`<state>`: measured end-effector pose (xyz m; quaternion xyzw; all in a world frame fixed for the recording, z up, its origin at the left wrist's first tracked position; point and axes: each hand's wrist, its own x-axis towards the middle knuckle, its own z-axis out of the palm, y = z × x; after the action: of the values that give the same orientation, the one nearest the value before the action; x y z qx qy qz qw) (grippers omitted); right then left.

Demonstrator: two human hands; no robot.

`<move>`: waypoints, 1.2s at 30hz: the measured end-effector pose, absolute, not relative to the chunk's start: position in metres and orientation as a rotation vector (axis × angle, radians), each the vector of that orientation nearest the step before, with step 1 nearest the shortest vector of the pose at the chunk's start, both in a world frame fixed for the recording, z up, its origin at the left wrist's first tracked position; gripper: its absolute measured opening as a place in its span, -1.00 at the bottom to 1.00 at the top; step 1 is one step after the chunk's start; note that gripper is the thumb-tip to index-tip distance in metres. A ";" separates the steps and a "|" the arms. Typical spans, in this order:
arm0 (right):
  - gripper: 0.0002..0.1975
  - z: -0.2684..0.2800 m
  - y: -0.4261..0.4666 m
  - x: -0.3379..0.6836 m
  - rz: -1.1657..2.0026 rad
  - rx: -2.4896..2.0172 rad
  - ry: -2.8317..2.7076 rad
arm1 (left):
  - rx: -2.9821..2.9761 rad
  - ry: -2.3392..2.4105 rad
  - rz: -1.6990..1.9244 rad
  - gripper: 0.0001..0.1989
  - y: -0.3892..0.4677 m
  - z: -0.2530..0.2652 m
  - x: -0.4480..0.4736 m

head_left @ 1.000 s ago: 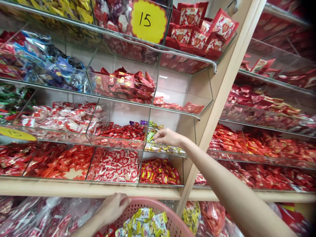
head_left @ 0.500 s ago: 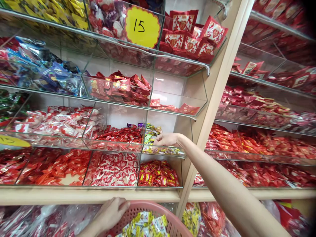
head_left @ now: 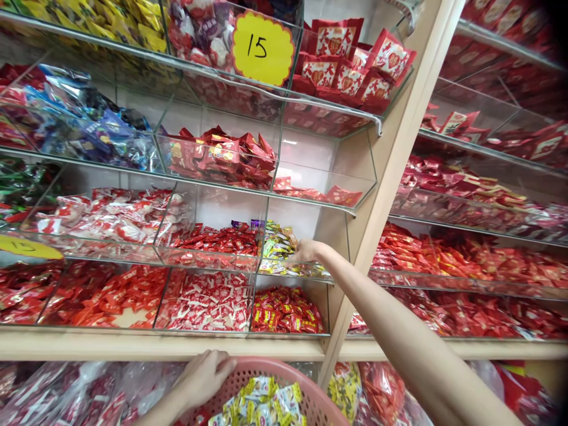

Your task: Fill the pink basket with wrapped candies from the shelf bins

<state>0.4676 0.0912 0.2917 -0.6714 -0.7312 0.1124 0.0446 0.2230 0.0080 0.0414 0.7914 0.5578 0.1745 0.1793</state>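
My right hand (head_left: 307, 252) reaches into a clear compartment of small yellow-and-white wrapped candies (head_left: 276, 241). Its fingers point down at the candies, apart and partly behind the clear front panel; no candy shows in them. Below the shelf ledge, my left hand (head_left: 207, 374) is closed over the rim of a pink perforated plastic basket (head_left: 317, 384). Inside the basket lie yellow-and-white wrapped candies (head_left: 266, 402), with a bit of red wrapping at the left side.
Red wrapped candies (head_left: 217, 244) fill the neighbouring compartment, and more red ones (head_left: 286, 310) lie below. A wooden upright (head_left: 377, 171) divides this shelving from another at right. The wooden ledge (head_left: 155, 345) runs above bagged sweets (head_left: 89, 390). A yellow price card (head_left: 262, 48) hangs above.
My right hand has drawn slightly to the right within the compartment, uncovering more yellow candies at its left. My left hand stays on the basket rim. The view has shifted slightly.
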 end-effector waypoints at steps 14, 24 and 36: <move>-0.66 0.293 0.097 0.477 0.631 -1.923 -2.213 | 2.245 1.586 0.481 -0.52 0.010 0.039 0.222; -0.56 0.279 0.111 0.465 0.705 -1.503 -2.509 | 2.258 1.574 0.504 -0.53 0.012 0.033 0.220; -0.62 0.288 0.093 0.456 0.648 -1.701 -2.517 | 2.246 1.568 0.506 -0.54 0.012 0.035 0.220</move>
<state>0.4562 0.0930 0.2877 -0.5476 -0.8101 0.2085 0.0178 0.2203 0.0117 0.0349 0.7935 0.5541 0.1787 0.1773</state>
